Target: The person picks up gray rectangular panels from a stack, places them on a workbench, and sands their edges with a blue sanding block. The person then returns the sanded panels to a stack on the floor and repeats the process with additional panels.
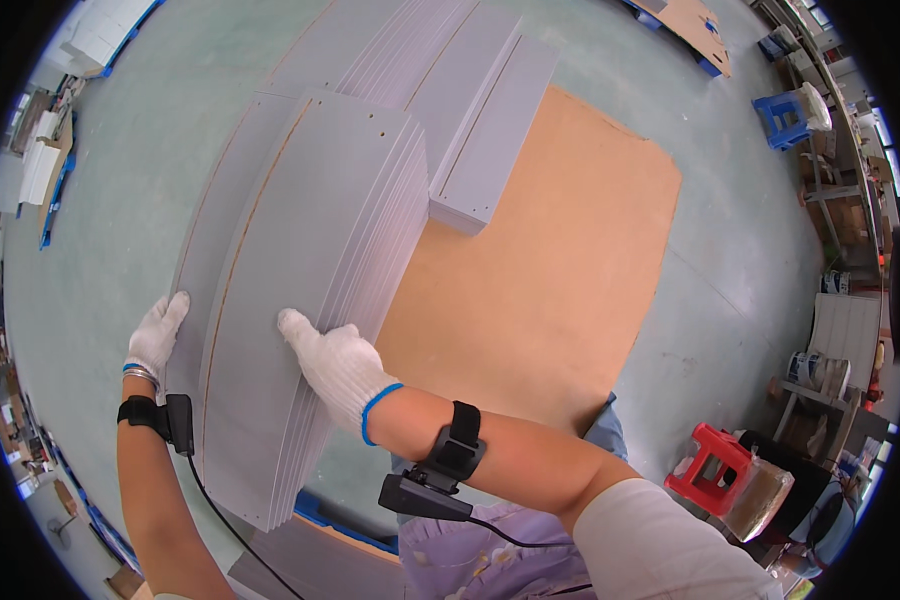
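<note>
Long grey panels (290, 230) lie stacked in front of me, the upper ones fanned out along their right edges. Each shows a narrow brown groove, and the top one has small holes at its far end. My right hand (338, 370), in a white knit glove, grips the right edge of the stack, thumb on the top panel and the other fingers hidden at the side. At the left edge, my gloved left hand (158, 335) holds the panels' rim, its fingers partly hidden. Dark devices are strapped to both forearms.
Another grey panel stack (495, 130) stands farther off, on a brown cardboard sheet (550, 270). A blue pallet edge (335, 522) shows near my body. To the right are a red stool (712, 465), a blue stool (782, 120) and a workbench (845, 130).
</note>
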Motion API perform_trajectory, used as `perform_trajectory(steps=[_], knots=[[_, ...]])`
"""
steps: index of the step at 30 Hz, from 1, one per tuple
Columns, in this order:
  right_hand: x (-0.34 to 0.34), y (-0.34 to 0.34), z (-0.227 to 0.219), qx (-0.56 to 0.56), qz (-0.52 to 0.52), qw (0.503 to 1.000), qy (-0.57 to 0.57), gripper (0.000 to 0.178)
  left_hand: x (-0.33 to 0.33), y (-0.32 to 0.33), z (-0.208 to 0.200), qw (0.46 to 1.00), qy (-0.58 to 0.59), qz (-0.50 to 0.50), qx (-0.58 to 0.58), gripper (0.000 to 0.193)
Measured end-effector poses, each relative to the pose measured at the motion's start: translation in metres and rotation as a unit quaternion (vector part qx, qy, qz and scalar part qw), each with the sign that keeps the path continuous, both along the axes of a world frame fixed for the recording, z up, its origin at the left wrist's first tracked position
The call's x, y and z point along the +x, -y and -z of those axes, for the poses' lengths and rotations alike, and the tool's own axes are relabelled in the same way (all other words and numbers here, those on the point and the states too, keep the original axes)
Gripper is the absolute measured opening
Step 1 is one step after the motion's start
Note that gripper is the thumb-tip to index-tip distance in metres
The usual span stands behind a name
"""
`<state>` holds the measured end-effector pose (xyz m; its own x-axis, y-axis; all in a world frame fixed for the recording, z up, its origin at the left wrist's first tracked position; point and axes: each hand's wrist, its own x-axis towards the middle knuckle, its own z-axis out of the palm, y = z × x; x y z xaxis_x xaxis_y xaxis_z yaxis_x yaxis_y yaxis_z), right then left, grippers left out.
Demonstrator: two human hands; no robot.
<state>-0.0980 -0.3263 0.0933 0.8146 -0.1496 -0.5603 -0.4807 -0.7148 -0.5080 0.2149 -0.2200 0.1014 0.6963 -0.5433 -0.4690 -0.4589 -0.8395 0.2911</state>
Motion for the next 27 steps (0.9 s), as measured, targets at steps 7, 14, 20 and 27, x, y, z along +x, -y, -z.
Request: perform_trajectory(steps=[7,14,20,27], knots=[[-0.005,-0.030,-0.012,0.313,0.301,0.900,-0.044,0.071,-0.010,0.008,-0.013,0.999,-0.044,-0.012,0.000,0.082],[0.011,-0.081,-0.021,0.453,0.363,0.802,-0.139,0.097,0.010,-0.026,0.001,0.998,-0.019,-0.057,0.018,0.098],[0.034,-0.104,-0.003,0.511,0.511,0.668,-0.177,0.091,0.033,-0.052,0.018,0.983,-0.025,-0.137,0.124,0.111],[0.039,-0.100,-0.005,0.660,0.621,0.405,-0.122,0.068,0.032,-0.051,0.018,0.989,-0.023,-0.106,0.097,0.114]])
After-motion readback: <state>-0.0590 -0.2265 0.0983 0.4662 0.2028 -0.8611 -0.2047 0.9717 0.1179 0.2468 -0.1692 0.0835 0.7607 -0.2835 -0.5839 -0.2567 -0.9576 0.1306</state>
